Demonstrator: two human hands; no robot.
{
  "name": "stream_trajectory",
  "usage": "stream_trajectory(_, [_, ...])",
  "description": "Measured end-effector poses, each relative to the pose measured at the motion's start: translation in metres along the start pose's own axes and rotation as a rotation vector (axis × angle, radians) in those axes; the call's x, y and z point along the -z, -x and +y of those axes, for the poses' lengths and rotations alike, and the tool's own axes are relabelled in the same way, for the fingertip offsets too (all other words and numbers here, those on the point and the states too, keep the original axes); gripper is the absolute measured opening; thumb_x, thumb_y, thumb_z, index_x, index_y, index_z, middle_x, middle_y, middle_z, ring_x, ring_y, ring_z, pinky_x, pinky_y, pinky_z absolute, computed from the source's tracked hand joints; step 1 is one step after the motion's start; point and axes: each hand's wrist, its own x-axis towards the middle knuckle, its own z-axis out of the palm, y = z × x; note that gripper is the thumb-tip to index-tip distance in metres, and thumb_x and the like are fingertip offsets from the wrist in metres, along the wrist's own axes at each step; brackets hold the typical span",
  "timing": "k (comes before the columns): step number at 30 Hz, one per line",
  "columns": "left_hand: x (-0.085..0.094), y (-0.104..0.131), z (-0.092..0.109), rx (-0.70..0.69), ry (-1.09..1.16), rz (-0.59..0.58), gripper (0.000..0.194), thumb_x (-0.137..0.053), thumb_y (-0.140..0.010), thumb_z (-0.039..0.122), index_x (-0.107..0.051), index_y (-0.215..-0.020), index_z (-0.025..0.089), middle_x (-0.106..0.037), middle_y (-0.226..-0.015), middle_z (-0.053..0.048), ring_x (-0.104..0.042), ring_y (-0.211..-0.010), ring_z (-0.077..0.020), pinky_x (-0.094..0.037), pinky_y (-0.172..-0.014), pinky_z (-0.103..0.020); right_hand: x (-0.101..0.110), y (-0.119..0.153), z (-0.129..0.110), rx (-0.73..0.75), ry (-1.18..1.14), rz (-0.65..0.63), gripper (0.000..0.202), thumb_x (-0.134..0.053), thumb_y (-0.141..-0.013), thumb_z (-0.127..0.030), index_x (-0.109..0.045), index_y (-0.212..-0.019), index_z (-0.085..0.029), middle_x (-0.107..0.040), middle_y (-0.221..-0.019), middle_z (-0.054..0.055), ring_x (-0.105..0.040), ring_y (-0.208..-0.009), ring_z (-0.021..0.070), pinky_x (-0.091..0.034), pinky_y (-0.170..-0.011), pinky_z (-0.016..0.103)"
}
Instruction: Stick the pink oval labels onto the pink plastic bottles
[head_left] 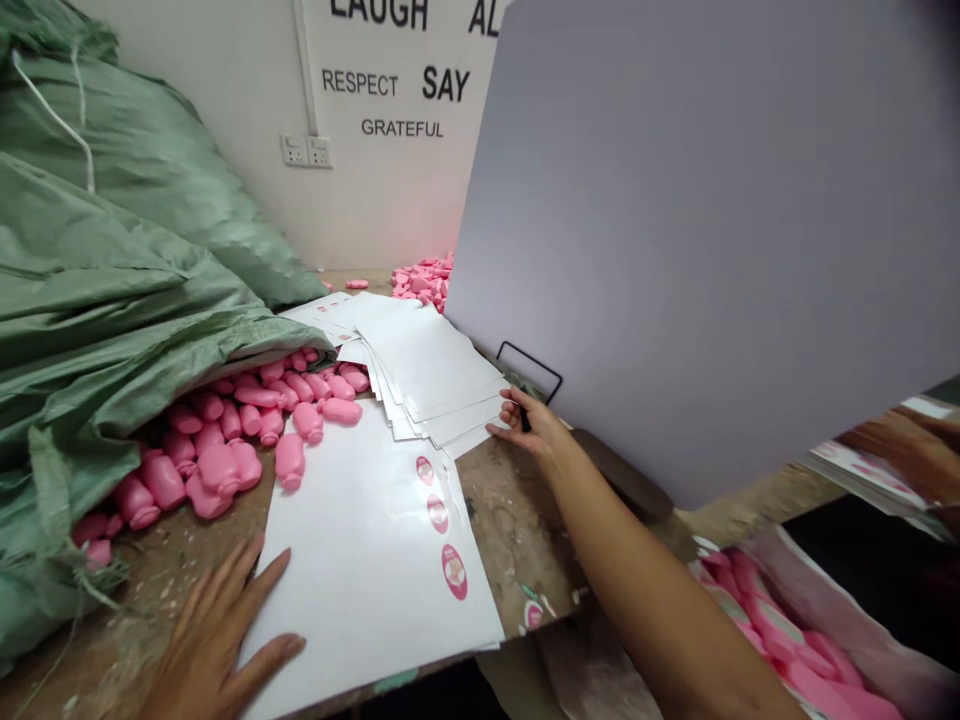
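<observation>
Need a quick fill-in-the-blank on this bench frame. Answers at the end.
1. Pink bottles spill from a sack whose colour is ____.
2. The nearest white sheet shows exactly ____ pink oval stickers along its right side.
3. The hand at that sheet's left edge is the person's ____ one.
4. The lowest word on the wall is ____.

Missing words: green; three; left; GRATEFUL

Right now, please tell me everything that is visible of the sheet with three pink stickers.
The sheet is white, flat and shiny, like paper. Three oval pink stickers line its right side. It lies on the brown table, reaching the near edge. The left hand lies over its left edge, pink bottles lie on its far left corner, and other papers overlap its far end.
</observation>
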Motion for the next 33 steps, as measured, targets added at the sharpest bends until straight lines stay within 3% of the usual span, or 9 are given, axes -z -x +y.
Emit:
stream_trajectory(4, [0.000,0.000,0.004,0.043,-0.001,0.006,0.063,-0.056,-0.090,0.048,-0.044,-0.150,0.035,-0.045,-0.157,-0.006,-0.049,-0.140,-0.0313,-0.044,-0.112,-0.053,0.003,0.005,-0.005,0.016,-0.004,-0.002,0.030,-0.062,-0.097,-0.036,-0.062,-0.119,-0.016,-0.067,-0.111,0.006,-0.067,-0.090,0.0174,-0.058,-0.077,0.037])
stream_trajectory(8, [-0.003,0.000,0.003,0.054,-0.012,0.011,0.061,-0.056,-0.090,0.050,-0.047,-0.148,0.037,-0.047,-0.156,-0.005,-0.050,-0.140,-0.0302,-0.043,-0.113,-0.053,0.018,0.013,-0.004,0.014,-0.030,0.017,0.016,-0.056,-0.100,-0.030,-0.064,-0.097,-0.017,-0.061,-0.069,-0.005,-0.059,-0.058,0.0097,-0.057,-0.072,0.034])
stream_trajectory(10, [-0.004,0.000,0.002,0.053,-0.039,0.028,0.062,-0.055,-0.089,0.054,-0.048,-0.148,0.035,-0.048,-0.155,-0.006,-0.051,-0.139,-0.0313,-0.043,-0.112,-0.055,0.021,0.013,-0.001,0.005,-0.048,0.034,0.017,-0.054,-0.101,-0.029,-0.063,-0.092,-0.018,-0.055,-0.061,-0.008,-0.055,-0.052,0.0082,-0.057,-0.072,0.033])
stream_trajectory(12, [-0.004,0.000,0.002,0.040,-0.057,0.034,0.063,-0.055,-0.089,0.056,-0.049,-0.147,0.034,-0.048,-0.155,-0.007,-0.051,-0.138,-0.0320,-0.043,-0.112,-0.055,0.020,0.011,0.001,0.005,-0.060,0.048,0.017,-0.056,-0.101,-0.031,-0.063,-0.096,-0.017,-0.059,-0.068,-0.006,-0.058,-0.056,0.0089,-0.057,-0.070,0.032])
stream_trajectory(15, [-0.001,-0.001,0.002,0.026,-0.055,0.022,0.062,-0.055,-0.089,0.053,-0.047,-0.149,0.035,-0.048,-0.155,-0.006,-0.052,-0.138,-0.0311,-0.044,-0.112,-0.053,0.015,0.007,0.001,0.017,-0.059,0.051,0.024,-0.060,-0.098,-0.036,-0.064,-0.110,-0.015,-0.067,-0.095,0.002,-0.065,-0.075,0.0130,-0.057,-0.070,0.032])
stream_trajectory(22, [0.004,-0.003,0.005,0.063,-0.003,0.006,0.060,-0.058,-0.089,0.049,-0.050,-0.147,0.036,-0.049,-0.154,-0.005,-0.052,-0.137,-0.0314,-0.043,-0.112,-0.053,-0.015,-0.010,0.002,0.056,0.011,0.040,0.037,-0.062,-0.096,-0.037,-0.059,-0.128,-0.018,-0.062,-0.127,0.010,-0.065,-0.106,0.0226,-0.057,-0.088,0.044])
stream_trajectory(28, [0.002,-0.004,0.015,0.143,0.084,0.045,0.058,-0.058,-0.088,0.051,-0.055,-0.143,0.032,-0.047,-0.156,-0.010,-0.044,-0.143,-0.0341,-0.037,-0.115,-0.058,-0.047,-0.021,0.008,0.129,0.175,0.009,0.038,-0.062,-0.097,-0.038,-0.059,-0.129,-0.018,-0.062,-0.128,0.010,-0.064,-0.107,0.0230,-0.056,-0.089,0.045])
stream_trajectory(31, [0.010,-0.008,0.021,0.168,0.147,0.006,0.059,-0.059,-0.087,0.052,-0.058,-0.141,0.026,-0.047,-0.155,-0.013,-0.040,-0.145,-0.0352,-0.033,-0.116,-0.060,-0.040,0.001,0.026,0.176,0.342,-0.035,0.031,-0.061,-0.097,-0.037,-0.063,-0.120,-0.017,-0.065,-0.119,0.008,-0.066,-0.099,0.0200,-0.057,-0.085,0.041])
stream_trajectory(33, [0.018,-0.011,0.023,0.175,0.177,-0.050,0.063,-0.058,-0.088,0.054,-0.055,-0.143,0.024,-0.043,-0.158,-0.015,-0.037,-0.147,-0.0362,-0.031,-0.116,-0.061,-0.026,0.028,0.044,0.236,0.476,-0.074,0.012,-0.065,-0.093,-0.029,-0.070,-0.097,-0.018,-0.069,-0.098,0.005,-0.064,-0.089,0.0180,-0.055,-0.083,0.036])
